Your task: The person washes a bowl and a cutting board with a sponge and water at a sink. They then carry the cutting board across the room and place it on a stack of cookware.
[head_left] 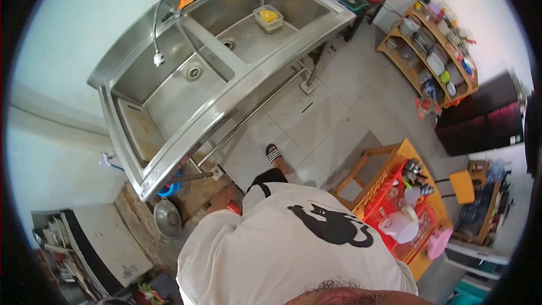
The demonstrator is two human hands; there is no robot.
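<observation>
My left hand [222, 199] is low at my side, just past the sleeve of a white shirt [265, 248] with a black cat print. A small red-orange thing [234, 207] shows beside it. The fingers are too small and hidden to make out, so I cannot tell what they hold. A round metal basin [167, 218] lies on the floor to the left of that hand, with a blue tub [168, 190] under the sink's corner. My right hand is out of view.
A steel double sink [237, 73] stands ahead, with a faucet [156, 34] and a plastic container [268, 20] in one bowl. A wooden table [406, 149] at right bears a red basket [375, 209] of dishes. Wooden shelves [395, 45] hold bowls. A striped slipper [273, 151] is on my foot.
</observation>
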